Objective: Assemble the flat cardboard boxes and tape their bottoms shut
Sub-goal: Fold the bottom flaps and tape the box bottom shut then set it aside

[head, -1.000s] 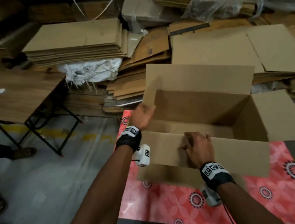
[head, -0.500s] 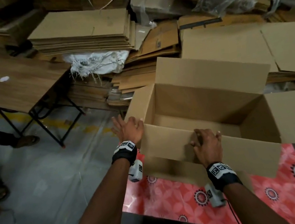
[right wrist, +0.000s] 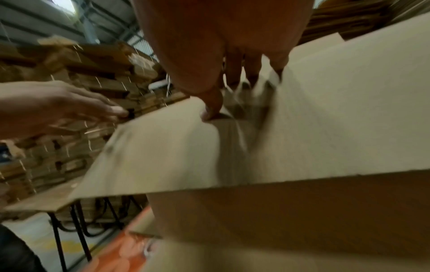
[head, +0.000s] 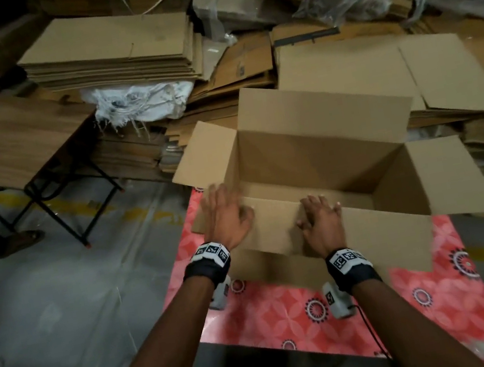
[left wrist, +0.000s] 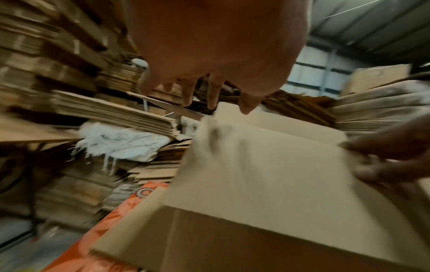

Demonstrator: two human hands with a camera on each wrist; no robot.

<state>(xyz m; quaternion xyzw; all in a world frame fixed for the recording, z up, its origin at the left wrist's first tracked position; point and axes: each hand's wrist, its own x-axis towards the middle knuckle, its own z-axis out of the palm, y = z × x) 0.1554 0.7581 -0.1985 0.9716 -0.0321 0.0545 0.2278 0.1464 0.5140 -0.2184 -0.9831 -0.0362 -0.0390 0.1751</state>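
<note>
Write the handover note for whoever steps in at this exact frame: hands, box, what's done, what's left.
Left hand: open, fingers straight, at the near-left corner of the box; blur hides whether it touches.
Right hand: open, pressing flat on the near flap, thumb at the flap's edge.
Box: popped into shape, standing open-side up on the pink patterned table, all four upper flaps spread outward.
Flat boxes stacked behind.
Done: this box is opened up.
Left: fold the flaps in and tape them; no tape shows in any view. Then the rest of the stack.
</note>
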